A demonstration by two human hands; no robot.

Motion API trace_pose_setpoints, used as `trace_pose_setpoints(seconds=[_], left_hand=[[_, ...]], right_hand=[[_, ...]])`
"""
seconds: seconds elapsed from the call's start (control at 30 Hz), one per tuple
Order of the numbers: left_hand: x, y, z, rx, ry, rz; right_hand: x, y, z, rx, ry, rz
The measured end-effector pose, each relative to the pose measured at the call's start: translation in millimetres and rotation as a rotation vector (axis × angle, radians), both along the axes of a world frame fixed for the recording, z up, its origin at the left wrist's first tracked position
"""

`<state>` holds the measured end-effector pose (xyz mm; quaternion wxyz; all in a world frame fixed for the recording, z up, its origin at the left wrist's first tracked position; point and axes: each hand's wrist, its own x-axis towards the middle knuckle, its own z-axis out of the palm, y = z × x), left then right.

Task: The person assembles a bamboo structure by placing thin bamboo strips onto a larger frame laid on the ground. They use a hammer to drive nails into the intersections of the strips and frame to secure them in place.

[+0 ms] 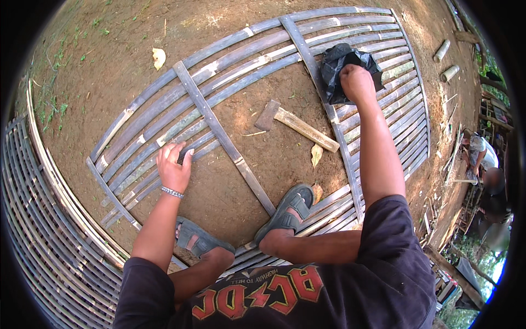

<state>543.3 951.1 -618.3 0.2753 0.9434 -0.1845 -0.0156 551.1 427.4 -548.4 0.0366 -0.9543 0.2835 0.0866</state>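
Observation:
My right hand [357, 83] is at the mouth of a crumpled black plastic bag [335, 68], its fingers curled and their tips hidden inside. The bag rests on the slats of a bamboo panel [211, 118] lying on the ground. My left hand [174, 167], with a braided bracelet [172, 192] on the wrist, is over the panel's left part. Its fingers and thumb are closed about a small dark thing [185, 156] that I cannot make out. Between the panel's crosspieces, a hammer-like tool [306, 129] with a rusty, blocky head and wooden handle lies on the dirt.
My sandalled feet [290, 214] are among the slats. Another slatted bamboo panel [41, 219] stretches along the left. Dry leaves [159, 58] dot the dirt. Cut bamboo pieces [441, 50] lie at far right, where another person [482, 153] bends low.

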Motion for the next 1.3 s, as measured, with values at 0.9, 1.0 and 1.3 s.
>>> trace_pose_setpoints(seconds=[0.9, 1.0, 1.3], left_hand=[[-44, -17, 8, -0.178, 0.143, 0.055], [-49, -22, 11, -0.196, 0.188, 0.047], [-26, -17, -14, -0.024, 0.046, 0.142]], right_hand=[[-16, -88, -71, 0.013, 0.059, 0.090], [-16, -77, -52, 0.048, 0.027, -0.025], [-25, 11, 22, -0.117, -0.364, 0.295]])
